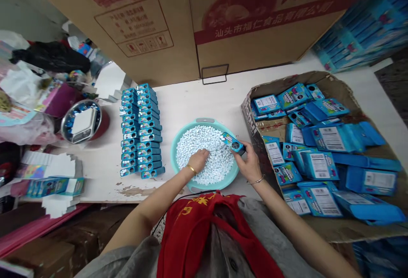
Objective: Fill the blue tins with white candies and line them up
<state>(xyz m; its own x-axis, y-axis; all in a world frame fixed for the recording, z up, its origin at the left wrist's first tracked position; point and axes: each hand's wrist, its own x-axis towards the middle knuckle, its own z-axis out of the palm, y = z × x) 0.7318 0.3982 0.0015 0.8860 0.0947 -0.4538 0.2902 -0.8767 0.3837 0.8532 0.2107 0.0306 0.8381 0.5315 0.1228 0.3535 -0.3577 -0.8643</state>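
Note:
A round turquoise basin (174, 152) full of small pale candies (204, 137) stands on the white table. My left hand (198, 161) reaches into the candies from the front left, its fingers bent down among them; what they hold, if anything, is hidden. Over the basin's right rim, my right hand (250, 165) holds a small blue box (232, 142), tilted with one end over the candies. Two columns of similar blue boxes (149, 133) stand closely packed to the left of the basin.
An open carton (251, 123) of blue boxes is at the right. Large cardboard boxes (172, 18) line the back. A metal bowl (103, 120) with a white scale, paper stacks and plastic bags lie at the left. A thin wire frame (215, 74) lies behind the basin.

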